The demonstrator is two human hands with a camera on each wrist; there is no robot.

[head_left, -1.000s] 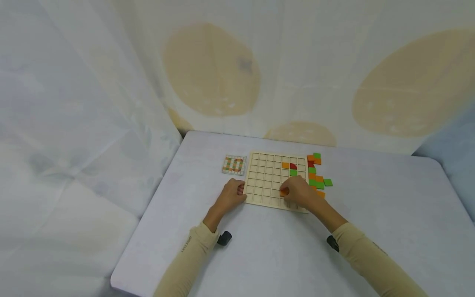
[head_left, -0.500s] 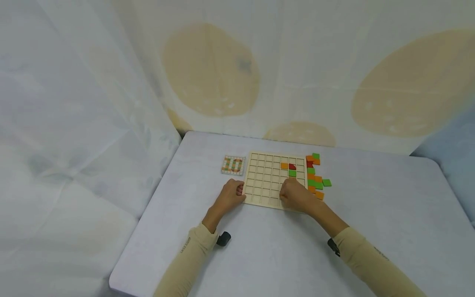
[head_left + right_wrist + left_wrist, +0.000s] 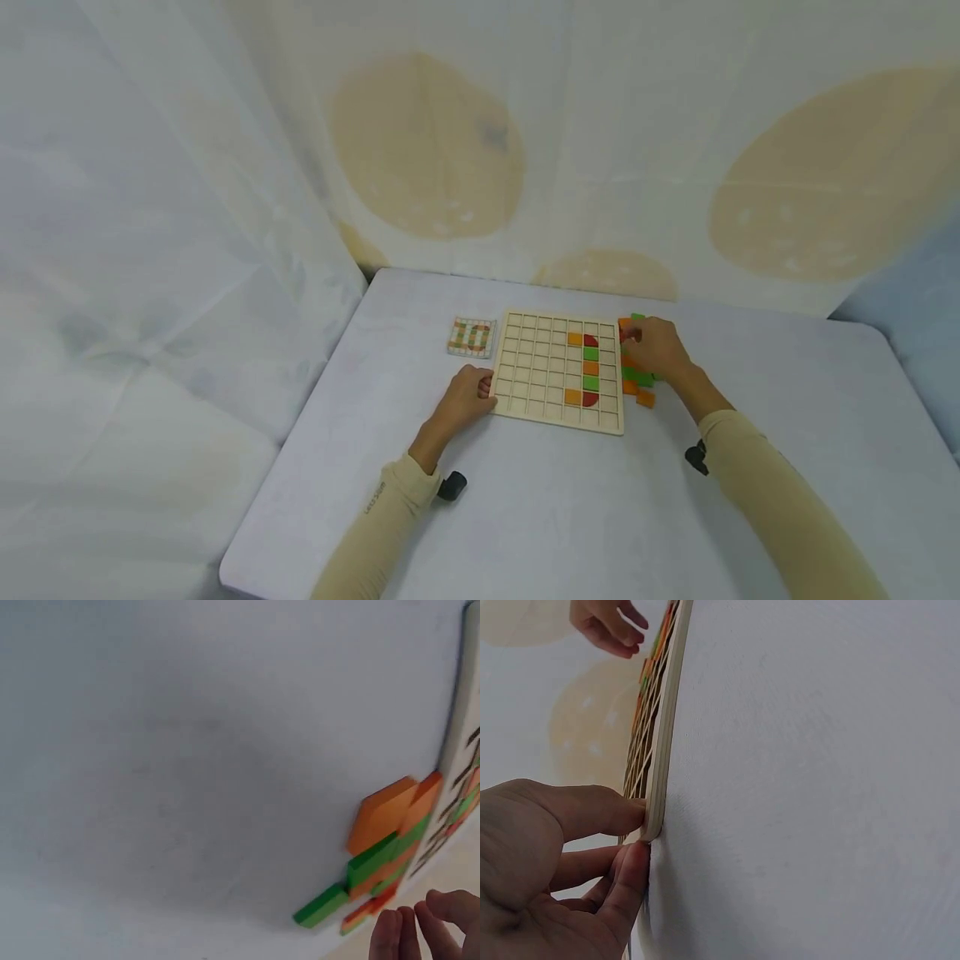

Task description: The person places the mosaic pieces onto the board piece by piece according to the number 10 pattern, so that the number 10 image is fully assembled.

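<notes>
A wooden grid board [image 3: 540,367] lies flat on the white table [image 3: 570,508]. Its right columns hold orange [image 3: 575,339], red [image 3: 592,399] and green tiles [image 3: 591,354]. My left hand [image 3: 480,390] sits at the board's near left edge, where thumb and forefinger [image 3: 634,870] pinch the rim [image 3: 667,727]. My right hand [image 3: 632,335] hovers over the loose pile of orange and green tiles [image 3: 643,392] beside the board's right side. Its fingertips [image 3: 439,919] are loosely curled and hold nothing. The stacked tiles [image 3: 386,825] lie just clear of them.
A small patterned card [image 3: 473,335] lies left of the board's far corner. Pale draped cloth [image 3: 225,208] closes in the table's back and left sides. The table's near edge runs by my left sleeve [image 3: 375,533].
My right hand has left the board's near rows and moved back and right to the tile pile. An orange and a red tile now show where it was. The left hand stays put.
</notes>
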